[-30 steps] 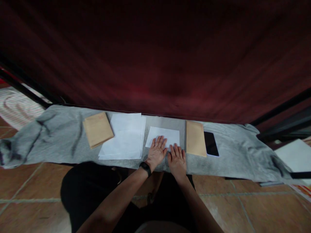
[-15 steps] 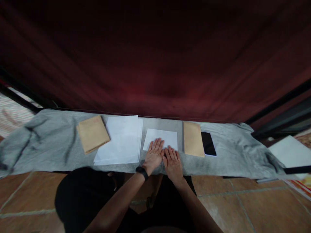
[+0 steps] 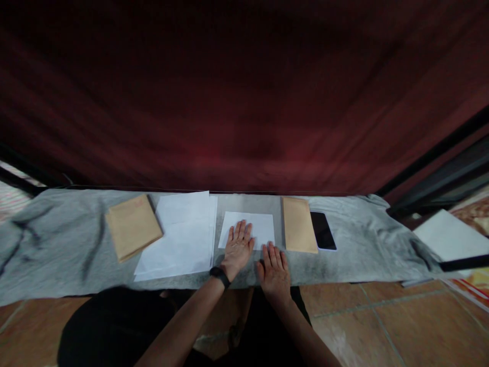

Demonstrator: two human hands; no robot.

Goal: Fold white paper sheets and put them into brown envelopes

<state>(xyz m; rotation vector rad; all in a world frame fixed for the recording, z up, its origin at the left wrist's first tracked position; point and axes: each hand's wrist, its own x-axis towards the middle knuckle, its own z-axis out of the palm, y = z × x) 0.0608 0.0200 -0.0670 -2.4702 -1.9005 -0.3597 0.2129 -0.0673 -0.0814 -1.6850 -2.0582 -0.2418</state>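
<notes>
My left hand [image 3: 237, 247] lies flat with fingers spread on a small white folded sheet [image 3: 260, 228] that rests on a grey cloth [image 3: 359, 255]. A black band is on that wrist. My right hand [image 3: 273, 266] is flat and open too, on the cloth just below the sheet's near edge, its fingertips at the paper. A stack of larger white sheets [image 3: 181, 232] lies to the left of the hands. A tan envelope [image 3: 298, 224] lies to the right of the sheet, and another tan envelope [image 3: 132, 226] lies at the far left.
A dark phone [image 3: 323, 230] lies beside the right envelope. A deep red curtain [image 3: 244, 97] hangs behind the cloth. Terracotta floor tiles [image 3: 382, 326] run in front. More white paper [image 3: 451, 237] lies at the right edge.
My right hand has slid back toward me, off the small sheet onto the cloth. My left hand stays on the sheet. The view has shifted slightly.
</notes>
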